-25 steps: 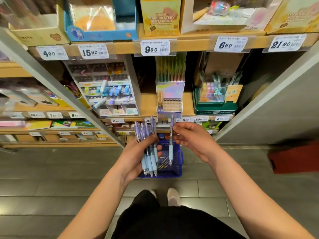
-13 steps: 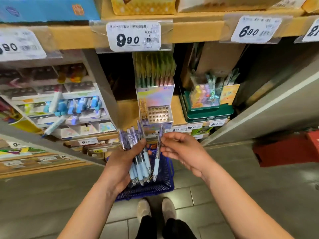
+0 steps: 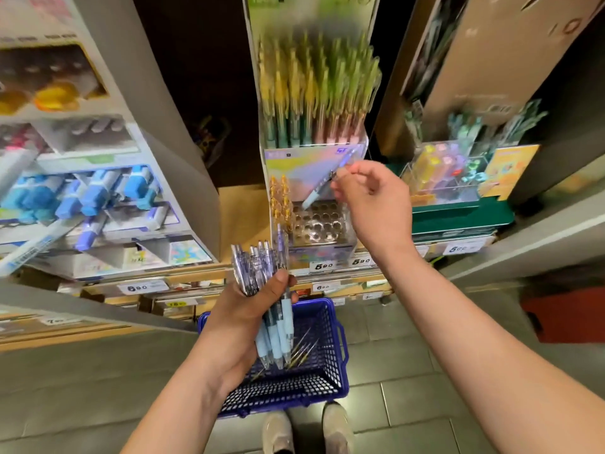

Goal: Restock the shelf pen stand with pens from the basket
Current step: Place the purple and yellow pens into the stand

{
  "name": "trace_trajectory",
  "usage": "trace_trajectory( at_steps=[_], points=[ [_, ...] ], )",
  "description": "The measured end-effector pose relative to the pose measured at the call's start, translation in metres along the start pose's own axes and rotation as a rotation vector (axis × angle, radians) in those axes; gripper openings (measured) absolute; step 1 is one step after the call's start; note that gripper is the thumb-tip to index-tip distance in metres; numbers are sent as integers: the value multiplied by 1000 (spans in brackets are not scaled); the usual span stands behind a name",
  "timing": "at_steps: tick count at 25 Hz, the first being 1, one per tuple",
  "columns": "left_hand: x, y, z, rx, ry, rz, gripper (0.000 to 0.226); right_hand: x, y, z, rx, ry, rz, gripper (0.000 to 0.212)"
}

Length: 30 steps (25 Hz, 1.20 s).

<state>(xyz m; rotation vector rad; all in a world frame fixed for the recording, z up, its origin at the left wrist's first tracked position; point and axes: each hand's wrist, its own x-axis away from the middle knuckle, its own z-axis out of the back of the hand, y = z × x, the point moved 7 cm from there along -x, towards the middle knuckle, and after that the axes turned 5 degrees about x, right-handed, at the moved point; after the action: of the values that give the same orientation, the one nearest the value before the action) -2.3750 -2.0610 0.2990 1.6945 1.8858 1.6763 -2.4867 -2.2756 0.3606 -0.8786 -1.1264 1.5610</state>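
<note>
the blue basket (image 3: pixel 329 326) sits on the floor below the pen stand (image 3: pixel 319 226). just below the stand, the left hand (image 3: pixel 242 317) grips a bundle of pens (image 3: pixel 273 309). the right hand (image 3: pixel 371 199) pinches one pen (image 3: pixel 322 188), tilted over the stand's holes, its tip seemingly touching them.

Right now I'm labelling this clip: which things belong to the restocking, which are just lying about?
Job: right hand, single blue pen, left hand, pen bundle, perforated pen stand, blue basket.
Lying about: blue stationery display, green tray, price tags.

Bare forearms (image 3: pixel 183 388); pale beige shoes (image 3: pixel 276 432) with rounded toes.
</note>
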Motion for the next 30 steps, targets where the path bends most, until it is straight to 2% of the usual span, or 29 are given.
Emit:
trace_trajectory(
  at_steps=[4,8,13,17,19,21,23,24,26,30],
  points=[
    [-3,-7,-2,16,-60,13,25,-3,-14,-13,209,23,259,6],
    [-4,-11,-2,-5,-86,31,22,-3,-14,-28,418,-76,407,7],
    [-4,-15,-8,-23,-105,50,30,-6,-5,-38,561,-129,369,6],
    [-6,-17,-17,-12,-111,32,29,-1,-2,-37,668,-184,262,13],
    [-6,-15,-22,-12,-115,11,27,10,6,-25,568,-227,109,24],
    [-7,-14,-26,-17,-116,-4,27,37,18,-22,257,-441,-142,35],
    [-8,-12,-28,-17,-107,-15,27,68,22,-26,82,-652,-324,22],
    [-8,-12,-30,-20,-97,-19,28,76,24,-27,56,-684,-359,13],
    [-9,-12,-31,-31,-71,-16,29,77,27,-31,0,-658,-390,8],
    [-14,-16,-23,41,-8,11,32,63,26,-31,-261,-554,-431,18]
  ],
)
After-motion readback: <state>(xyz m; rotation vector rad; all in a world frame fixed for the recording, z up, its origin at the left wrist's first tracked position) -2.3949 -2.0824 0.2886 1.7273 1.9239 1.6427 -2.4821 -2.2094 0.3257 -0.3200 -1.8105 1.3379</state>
